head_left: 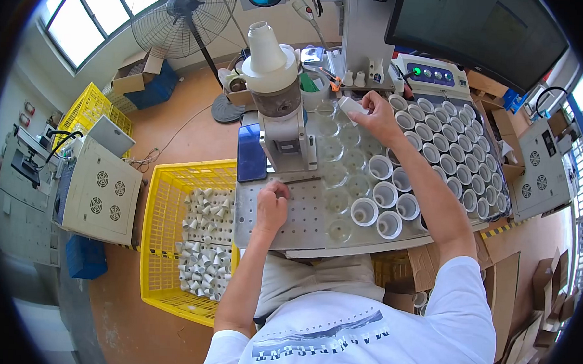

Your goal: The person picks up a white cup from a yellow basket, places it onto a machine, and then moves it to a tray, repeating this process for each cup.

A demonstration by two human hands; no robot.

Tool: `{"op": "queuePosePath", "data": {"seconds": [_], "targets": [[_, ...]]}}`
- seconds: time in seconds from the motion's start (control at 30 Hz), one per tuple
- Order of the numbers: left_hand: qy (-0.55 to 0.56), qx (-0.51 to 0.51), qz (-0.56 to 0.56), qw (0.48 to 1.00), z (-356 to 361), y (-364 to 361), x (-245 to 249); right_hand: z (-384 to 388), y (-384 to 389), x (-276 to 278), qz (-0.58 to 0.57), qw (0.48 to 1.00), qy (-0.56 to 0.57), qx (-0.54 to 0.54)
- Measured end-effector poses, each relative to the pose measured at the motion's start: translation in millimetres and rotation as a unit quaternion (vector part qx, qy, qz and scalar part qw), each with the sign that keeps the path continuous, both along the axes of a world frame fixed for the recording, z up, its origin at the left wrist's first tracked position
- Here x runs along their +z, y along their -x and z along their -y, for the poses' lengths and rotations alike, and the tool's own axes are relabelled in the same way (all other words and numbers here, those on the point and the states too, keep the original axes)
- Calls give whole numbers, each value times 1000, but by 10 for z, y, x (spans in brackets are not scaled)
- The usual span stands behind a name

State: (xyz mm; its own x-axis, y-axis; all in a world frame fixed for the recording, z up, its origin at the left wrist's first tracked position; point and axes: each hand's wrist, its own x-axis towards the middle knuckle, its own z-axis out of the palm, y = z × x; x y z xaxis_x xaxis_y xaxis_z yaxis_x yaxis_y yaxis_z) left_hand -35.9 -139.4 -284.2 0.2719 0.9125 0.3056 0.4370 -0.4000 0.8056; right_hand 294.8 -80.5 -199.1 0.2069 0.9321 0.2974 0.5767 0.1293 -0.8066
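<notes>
My right hand (377,117) is closed on a white cup (352,109) tipped on its side, above the far part of the perforated work plate (303,215). My left hand (272,206) rests near the plate's left side with its fingers curled; whether they hold anything is too small to tell. Just beyond it lies a thin dark rod (301,180). Several white cups (388,224) stand upright in rows right of the plate's middle. Clear round holders (339,231) line the strip beside them. A white cone-topped machine (282,103) stands beyond my left hand.
A yellow basket (155,241) with small white cone parts (203,272) stands on the left. A blue phone-like panel (252,152) lies beside the machine. At the back are a control box (433,75), a monitor (477,34) and a fan (183,11).
</notes>
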Motion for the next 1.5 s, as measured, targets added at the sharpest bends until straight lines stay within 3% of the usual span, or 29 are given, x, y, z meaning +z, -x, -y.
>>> {"op": "queuePosePath", "data": {"seconds": [0.5, 0.67, 0.9, 1.07, 1.2, 1.27, 1.3, 1.33, 1.37, 1.4, 1.43, 1.47, 1.5], "targets": [[-40, 11, 11, 999, 14, -4, 6, 30, -4, 16, -20, 1000, -10, 15], [-29, 17, 112, 993, -62, 96, 176, 14, -17, -15, -21, 1000, -3, 16], [-140, 66, 211, 965, -627, 208, 1453, 7, -5, -11, -29, 999, -16, 17], [-212, 125, 223, 943, -1002, 97, 2197, -24, -23, 169, -130, 991, -41, 8], [-258, 134, 171, 941, -1434, -74, 2505, -118, 41, 695, -185, 979, -92, -2], [-293, 185, 122, 930, -1597, -349, 2521, -152, 179, 1137, -295, 942, -155, 36], [-292, 188, 128, 929, -1529, -493, 2595, -199, 296, 1315, -289, 944, -155, 38], [-92, 95, 229, 964, -1419, -639, 2736, -257, 453, 1472, -329, 919, -210, 57], [111, -5, 316, 942, -1375, -709, 2825, -297, 606, 1589, -369, 888, -265, 77], [110, -5, 319, 941, -1492, -701, 2768, -315, 741, 1667, -366, 889, -265, 78], [-100, -7, 203, 974, -1696, -672, 2630, -331, 868, 1716, -308, 911, -261, 87], [-303, -9, 72, 950, -1818, -624, 2546, -348, 984, 1737, -251, 929, -254, 94], [-302, -10, 70, 951, -1657, -510, 2648, -351, 1111, 1729, -253, 929, -254, 93]]}}
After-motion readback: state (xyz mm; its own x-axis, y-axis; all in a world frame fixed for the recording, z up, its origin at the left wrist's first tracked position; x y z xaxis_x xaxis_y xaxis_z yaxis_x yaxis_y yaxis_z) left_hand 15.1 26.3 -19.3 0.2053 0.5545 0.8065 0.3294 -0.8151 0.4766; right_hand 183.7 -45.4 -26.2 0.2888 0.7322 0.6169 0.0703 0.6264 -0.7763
